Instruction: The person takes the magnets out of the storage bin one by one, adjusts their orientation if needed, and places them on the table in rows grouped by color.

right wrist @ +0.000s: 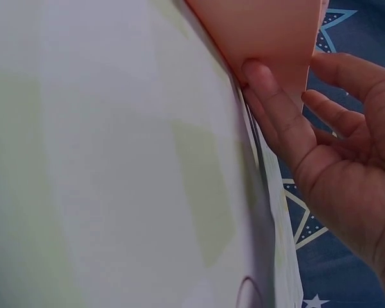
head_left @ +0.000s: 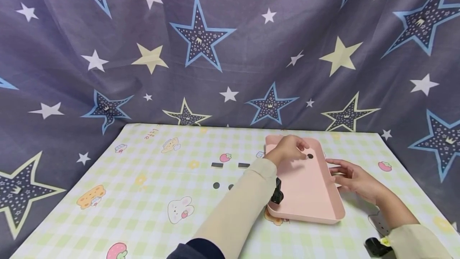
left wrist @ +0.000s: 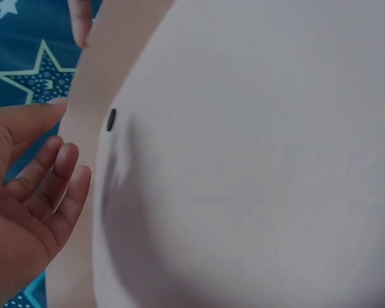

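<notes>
My left hand (head_left: pixel 292 148) reaches over the pink tray (head_left: pixel 305 199), its thumb near a small black disc (head_left: pixel 310 156) on the tray's floor. In the left wrist view, the disc (left wrist: pixel 111 120) lies close to the tray wall, apart from the loosely bent fingers of the left hand (left wrist: pixel 25 192). At the tray's right side, my right hand (head_left: pixel 353 179) touches the outer wall and rim with its fingertips. The right wrist view shows the thumb of this hand (right wrist: pixel 346 154) against the outside of the tray wall (right wrist: pixel 263 32).
Left of the tray lie two dark rectangular pieces, one (head_left: pixel 217 165) farther left than the other (head_left: pixel 243 165). Nearer me are two black discs, one (head_left: pixel 216 185) in full view and another (head_left: pixel 231 187) beside my left sleeve. A checked cloth (head_left: pixel 143 203) covers the table; a star-patterned curtain (head_left: pixel 251 51) hangs behind.
</notes>
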Demonstrator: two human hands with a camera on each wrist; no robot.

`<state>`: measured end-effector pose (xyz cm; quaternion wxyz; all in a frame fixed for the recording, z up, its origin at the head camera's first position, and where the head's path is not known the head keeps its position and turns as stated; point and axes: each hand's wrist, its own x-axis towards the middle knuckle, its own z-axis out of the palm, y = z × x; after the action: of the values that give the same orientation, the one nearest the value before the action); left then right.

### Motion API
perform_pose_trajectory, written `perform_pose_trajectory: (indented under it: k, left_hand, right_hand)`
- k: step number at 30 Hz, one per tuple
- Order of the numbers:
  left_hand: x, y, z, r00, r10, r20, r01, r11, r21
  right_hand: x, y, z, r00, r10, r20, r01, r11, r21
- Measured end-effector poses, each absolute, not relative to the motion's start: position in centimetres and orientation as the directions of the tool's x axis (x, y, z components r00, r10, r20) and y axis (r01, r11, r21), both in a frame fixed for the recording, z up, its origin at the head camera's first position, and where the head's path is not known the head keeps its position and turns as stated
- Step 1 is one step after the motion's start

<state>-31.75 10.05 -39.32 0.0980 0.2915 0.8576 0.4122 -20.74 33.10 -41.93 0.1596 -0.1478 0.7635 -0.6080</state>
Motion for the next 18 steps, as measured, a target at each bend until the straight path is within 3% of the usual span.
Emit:
perform_pose_trajectory:
  k: [11, 18]
  left_hand:
    - [-31.5, 10.8, -41.7, -0.817, 0.565, 0.118, 0.498, 0.587, 0.638]
    - [-31.0, 11.3, -42.1, -0.814, 0.575, 0.082, 0.515, 0.650, 0.558]
  right_hand:
    - [-20.9, 33.1, -42.0, -0.899, -0.437, -0.031, -0.061, 0.196, -0.979]
    - [-20.9, 33.2, -42.2, -0.902, -0.429, -0.037, -0.055, 0.202, -0.978]
